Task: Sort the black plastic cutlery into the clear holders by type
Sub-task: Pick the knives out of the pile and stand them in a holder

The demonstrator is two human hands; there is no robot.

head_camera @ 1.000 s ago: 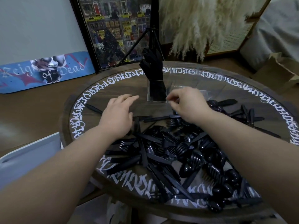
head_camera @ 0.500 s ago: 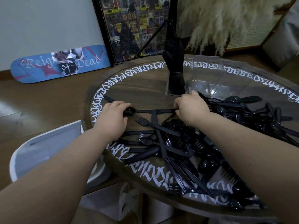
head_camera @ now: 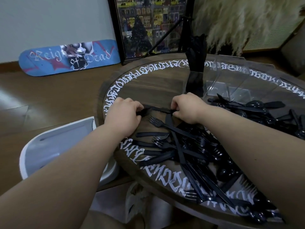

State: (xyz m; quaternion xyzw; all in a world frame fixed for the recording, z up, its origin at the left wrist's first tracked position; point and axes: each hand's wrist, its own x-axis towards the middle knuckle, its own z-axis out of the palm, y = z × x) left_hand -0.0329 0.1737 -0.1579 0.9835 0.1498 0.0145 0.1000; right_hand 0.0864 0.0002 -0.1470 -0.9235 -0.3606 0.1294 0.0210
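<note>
**Two hands, one black piece**

The left hand (head_camera: 123,116) and right hand (head_camera: 187,108) each pinch an end of one long black piece (head_camera: 158,109) (maybe a knife) lying on the round table (head_camera: 165,83). Lift it flat, clear of the fork (head_camera: 158,123) beside it. The big cutlery pile (head_camera: 198,151) waits nearby. Stand it in the clear holders (head_camera: 231,80) behind, with its own kind.
</note>
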